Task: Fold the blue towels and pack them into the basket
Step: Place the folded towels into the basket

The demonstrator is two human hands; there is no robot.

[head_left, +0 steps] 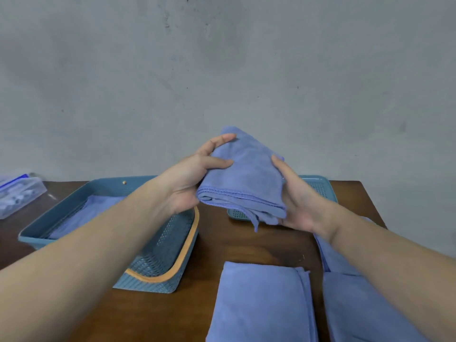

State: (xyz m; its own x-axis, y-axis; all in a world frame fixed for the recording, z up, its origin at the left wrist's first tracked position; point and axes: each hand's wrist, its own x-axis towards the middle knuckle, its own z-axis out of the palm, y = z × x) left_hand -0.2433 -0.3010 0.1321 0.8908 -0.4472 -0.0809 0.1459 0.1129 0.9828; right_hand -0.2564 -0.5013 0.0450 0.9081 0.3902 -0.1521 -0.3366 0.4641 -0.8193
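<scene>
Both hands are closed on one folded blue towel (244, 174), held up above the wooden table (259, 245) — my left hand (197, 178) grips its left edge, thumb on top, and my right hand (293, 198) cups the right side from below. To pack it well, I should keep the stacked hems pinched together, since one corner already droops, and lower it flat into the blue basket (138, 186) at my left, onto the towel in the basket (81, 215). Another folded towel (261, 302) waits near me, more blue cloth (345, 292) beside it. A perforated blue tray (318, 186) sits behind my right hand, a clear plastic box (19, 193) far left — neither blocks the basket.
</scene>
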